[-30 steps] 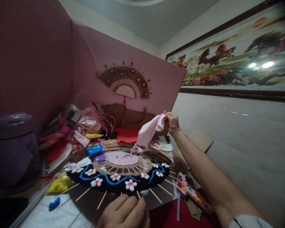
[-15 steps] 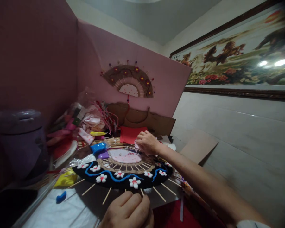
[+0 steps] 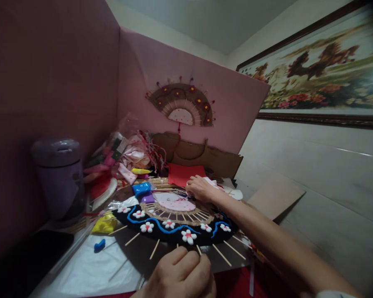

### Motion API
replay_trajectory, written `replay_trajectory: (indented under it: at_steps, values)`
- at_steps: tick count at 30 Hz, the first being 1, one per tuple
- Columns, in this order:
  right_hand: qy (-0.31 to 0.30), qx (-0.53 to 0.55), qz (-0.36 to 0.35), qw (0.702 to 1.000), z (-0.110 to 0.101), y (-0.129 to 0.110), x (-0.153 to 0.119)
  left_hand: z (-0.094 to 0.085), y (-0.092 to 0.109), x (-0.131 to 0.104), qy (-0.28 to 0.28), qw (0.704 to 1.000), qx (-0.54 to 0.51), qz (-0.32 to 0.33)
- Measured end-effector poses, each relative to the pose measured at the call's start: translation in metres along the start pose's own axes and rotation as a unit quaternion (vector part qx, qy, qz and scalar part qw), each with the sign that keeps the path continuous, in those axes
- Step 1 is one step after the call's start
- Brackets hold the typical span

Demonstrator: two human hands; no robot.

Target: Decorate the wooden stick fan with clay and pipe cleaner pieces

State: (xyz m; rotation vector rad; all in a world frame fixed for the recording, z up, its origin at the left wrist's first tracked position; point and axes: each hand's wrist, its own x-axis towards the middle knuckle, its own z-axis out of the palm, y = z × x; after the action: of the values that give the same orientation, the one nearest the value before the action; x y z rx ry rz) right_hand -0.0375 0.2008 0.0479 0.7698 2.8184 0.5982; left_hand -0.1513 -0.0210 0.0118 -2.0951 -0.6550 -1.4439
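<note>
A handmade fan (image 3: 182, 223) is spreading across the middle, its black band curving toward the near side. White flowers (image 3: 189, 236) and wavy blue lines (image 3: 161, 230) are decorating it; pale sticks (image 3: 154, 249) are jutting past its near edge. A pale pink cloth (image 3: 211, 182) is showing partly, farther right.

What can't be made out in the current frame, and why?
All in the head view:
Right hand: its own back hides whether it holds the pale crumpled cloth.
Left hand: knuckles hide its grip; wrist cut off by the bottom edge.
Black fan with white flowers: right end behind the right forearm.
Brown-framed horse painting: right end cut off by the right edge.
</note>
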Motion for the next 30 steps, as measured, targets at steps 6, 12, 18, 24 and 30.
replay_trajectory:
  at_steps: [6,12,18,24,30]
  values:
    - [0.012,0.015,0.067,0.998,-0.001,0.008,0.001,-0.001,0.001,0.001,-0.006,1.0,0.004,0.003]
    - [0.027,0.008,0.161,0.987,0.002,0.007,0.01,0.002,0.0,-0.001,0.009,1.0,-0.001,-0.008]
    - [0.051,0.001,0.167,0.985,-0.002,-0.013,0.029,0.003,0.0,-0.004,0.009,1.0,0.014,0.002]
    - [-0.004,0.006,0.139,0.99,0.001,-0.02,0.046,0.004,-0.001,0.001,0.031,0.999,0.023,-0.009]
    - [-0.039,0.028,0.164,0.985,0.002,-0.016,0.056,0.002,-0.001,0.004,0.028,0.999,0.041,0.004]
